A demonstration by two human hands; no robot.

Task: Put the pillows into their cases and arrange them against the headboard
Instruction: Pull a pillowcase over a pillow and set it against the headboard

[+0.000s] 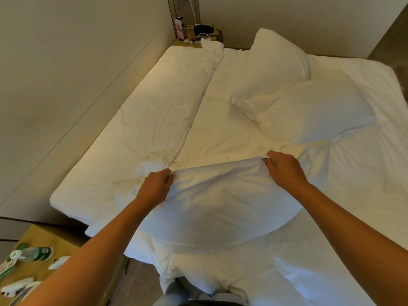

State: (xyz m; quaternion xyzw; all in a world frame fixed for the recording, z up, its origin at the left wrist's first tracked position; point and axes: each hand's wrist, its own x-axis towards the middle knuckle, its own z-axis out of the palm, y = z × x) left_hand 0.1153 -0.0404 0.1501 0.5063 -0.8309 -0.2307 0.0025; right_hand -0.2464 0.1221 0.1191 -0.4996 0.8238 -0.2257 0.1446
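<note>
Head cam's looking down over both bare forearms reaching out across the bed (136, 120). Left hand (155, 186) has its fingers curled over the far left corner of the white pillowcase (216, 195), knuckles up, thumb tucked under the fabric so I can't see it. Right hand (284, 171) is doing the same at the far right corner, fingers bunched tight around a pinch of cloth, wrist cocked a bit higher than the left. The case is stretched between the two sets of fingers and bulges toward the person, so it looks stuffed, though I can't tell how far the pillow's in. Just past the right fingers sits a plump pillow (313, 109), another pillow (276, 62) propped beyond it. Way out beyond the left fingers, a folded duvet (154, 111) runs along the wall. Down by the left elbow there's a water bottle (33, 253) on a wooden side table (44, 237).
</note>
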